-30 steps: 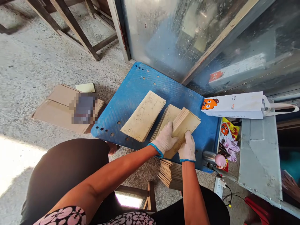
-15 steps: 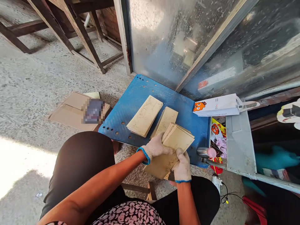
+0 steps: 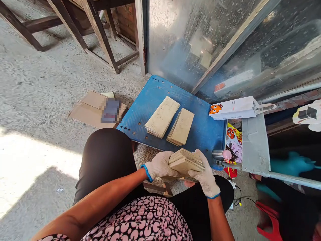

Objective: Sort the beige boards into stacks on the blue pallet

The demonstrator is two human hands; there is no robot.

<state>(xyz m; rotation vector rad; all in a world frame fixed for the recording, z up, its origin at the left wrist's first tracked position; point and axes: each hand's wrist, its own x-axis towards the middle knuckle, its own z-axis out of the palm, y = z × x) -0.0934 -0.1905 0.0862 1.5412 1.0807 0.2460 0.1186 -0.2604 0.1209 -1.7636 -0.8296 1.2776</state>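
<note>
Both my hands wear white knitted gloves with blue cuffs, and between them they hold a stack of thin tan boards point(image 3: 187, 164) over my lap, just off the table's near edge. My left hand point(image 3: 163, 164) is closed on the stack's left end. Around the right end are the fingers of my right hand point(image 3: 207, 175), its thumb low on the near side. Beyond them, a longer stack of tan boards point(image 3: 163, 115) and a shorter stack point(image 3: 182, 129) lie side by side on the blue table point(image 3: 135, 115).
On the right, a white paper bag point(image 3: 233, 107) lies near a metal cup point(image 3: 219, 154) and a grey metal ledge point(image 3: 254, 144). A glass partition point(image 3: 175, 43) borders the table's far side. Flattened cardboard point(image 3: 86, 108) lies on the floor at left. Another person's dark-clothed leg point(image 3: 288, 204) shows at lower right.
My hands have drawn the boards back from over the table toward my lap. The held boards are now gathered into one stack, tilted edge-on, and the shorter table stack is uncovered.
</note>
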